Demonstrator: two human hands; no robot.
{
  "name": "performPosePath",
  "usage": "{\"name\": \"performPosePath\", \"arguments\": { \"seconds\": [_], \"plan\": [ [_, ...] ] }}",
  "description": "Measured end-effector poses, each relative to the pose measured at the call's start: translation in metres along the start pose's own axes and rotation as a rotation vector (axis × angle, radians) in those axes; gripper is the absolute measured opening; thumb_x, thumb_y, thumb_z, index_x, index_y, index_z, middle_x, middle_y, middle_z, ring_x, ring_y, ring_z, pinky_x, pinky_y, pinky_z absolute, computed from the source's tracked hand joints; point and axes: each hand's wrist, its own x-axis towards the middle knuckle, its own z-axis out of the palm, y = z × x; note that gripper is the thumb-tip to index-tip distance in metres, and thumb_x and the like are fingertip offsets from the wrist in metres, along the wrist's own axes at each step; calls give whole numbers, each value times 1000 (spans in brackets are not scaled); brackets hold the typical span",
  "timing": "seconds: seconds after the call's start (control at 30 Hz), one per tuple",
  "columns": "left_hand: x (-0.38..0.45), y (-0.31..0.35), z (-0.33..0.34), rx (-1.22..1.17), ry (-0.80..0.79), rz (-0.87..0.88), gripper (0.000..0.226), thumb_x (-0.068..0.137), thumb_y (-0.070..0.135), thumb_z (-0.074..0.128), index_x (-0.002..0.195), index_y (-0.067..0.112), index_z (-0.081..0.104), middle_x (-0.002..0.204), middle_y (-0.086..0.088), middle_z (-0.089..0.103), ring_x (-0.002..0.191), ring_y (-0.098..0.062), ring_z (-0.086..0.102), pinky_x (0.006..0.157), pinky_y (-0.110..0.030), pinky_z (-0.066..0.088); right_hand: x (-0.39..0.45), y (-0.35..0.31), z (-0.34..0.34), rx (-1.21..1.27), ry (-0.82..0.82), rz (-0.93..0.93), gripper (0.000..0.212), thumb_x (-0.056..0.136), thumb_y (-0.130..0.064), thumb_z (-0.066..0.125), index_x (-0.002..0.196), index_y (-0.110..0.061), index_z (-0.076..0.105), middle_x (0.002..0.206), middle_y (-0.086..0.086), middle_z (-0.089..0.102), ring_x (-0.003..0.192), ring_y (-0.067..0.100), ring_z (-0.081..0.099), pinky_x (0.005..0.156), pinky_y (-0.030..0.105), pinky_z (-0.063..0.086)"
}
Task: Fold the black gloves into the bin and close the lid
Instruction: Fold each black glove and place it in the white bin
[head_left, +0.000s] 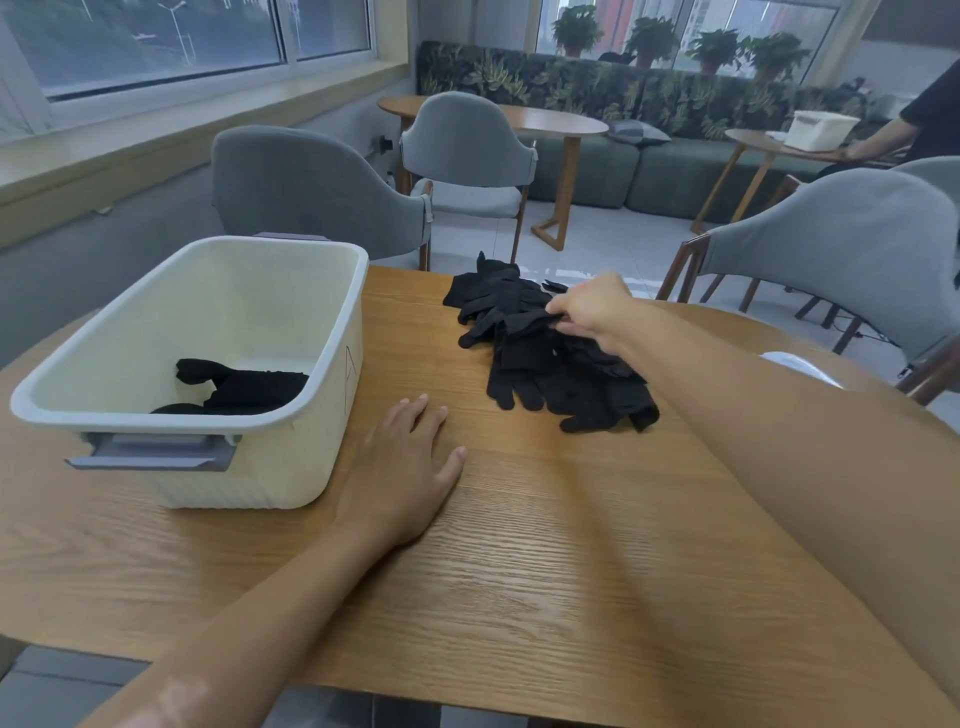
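Note:
A cream plastic bin (332, 415) with grey handles stands open on the left of the wooden table (545, 545). Folded black gloves (244, 387) lie on its bottom. A loose pile of black gloves (550, 358) sits on the table to the right of the bin. My right hand (592, 309) reaches over the pile's far part and pinches a glove at its top. Flat on the table beside the bin's right wall, my left hand (408, 467) rests with fingers straight. No lid is clearly in view.
Grey upholstered chairs (317, 192) stand behind the table and at its right (852, 249). Something white (800, 366) lies at the table's right edge, mostly hidden by my arm. Another person sits at a far table with a similar bin (818, 129).

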Motion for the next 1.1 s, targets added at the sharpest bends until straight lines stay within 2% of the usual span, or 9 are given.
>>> {"name": "performPosePath", "arguments": {
  "seconds": [0.13,0.23,0.37,0.43,0.5,0.63,0.7,0.9,1.1],
  "plan": [
    [0,0,0,-7,-6,-5,65,100,61,36,157,31,29,167,7,19,154,-13,11,123,-39,18,-13,-33,-34,-73,21,-102,21,79,3,71,95,-6,60,102,17,66,79,21,67,74,31,62],
    [0,1,-1,-3,-18,-11,66,100,62,35,157,32,27,167,7,17,154,-13,11,123,-40,19,-26,-54,-53,-199,133,-185,44,76,5,75,113,-8,56,110,18,63,88,29,70,82,40,61],
    [0,1,-2,0,-9,-8,65,99,62,36,157,32,29,166,7,20,154,-13,13,123,-40,20,-68,-85,-67,-462,219,-507,42,84,3,67,120,-14,53,101,4,66,84,14,60,73,28,54],
    [-1,0,-2,6,-7,-9,65,99,62,36,157,31,30,166,7,20,154,-14,14,123,-40,21,-93,-92,-67,-596,202,-687,44,81,5,60,118,-18,53,99,0,65,80,11,58,77,35,54],
    [-1,1,-1,12,-8,-11,66,99,63,35,156,31,30,166,7,21,154,-14,14,123,-40,21,-120,-90,-65,-733,44,-775,46,79,4,59,117,-21,55,100,-4,66,79,11,62,76,36,55],
    [-1,1,-1,8,-4,-15,65,99,62,36,156,31,31,166,6,22,153,-14,14,123,-39,20,-178,-65,-51,-949,-737,-460,41,86,-19,76,122,-29,58,105,-14,71,85,-1,69,78,19,55],
    [-1,1,-2,2,-9,-13,64,99,61,37,156,31,32,166,6,23,153,-15,16,122,-40,21,-190,-41,-46,-987,-912,-383,36,91,-30,72,125,-28,59,104,-14,73,87,-1,70,86,24,54],
    [-1,3,-2,-12,-13,-11,64,100,59,39,156,30,31,166,5,22,153,-15,15,122,-41,20,-174,17,-49,-839,-686,-362,23,94,-24,67,117,-29,64,101,-13,72,85,-2,69,79,20,52],
    [0,0,0,-20,6,4,59,103,56,33,155,30,34,165,5,25,153,-15,17,123,-41,21,-183,59,-42,-916,-634,-426,40,83,-28,80,118,-38,65,104,-24,54,98,-3,55,79,15,45]
  ]
}}
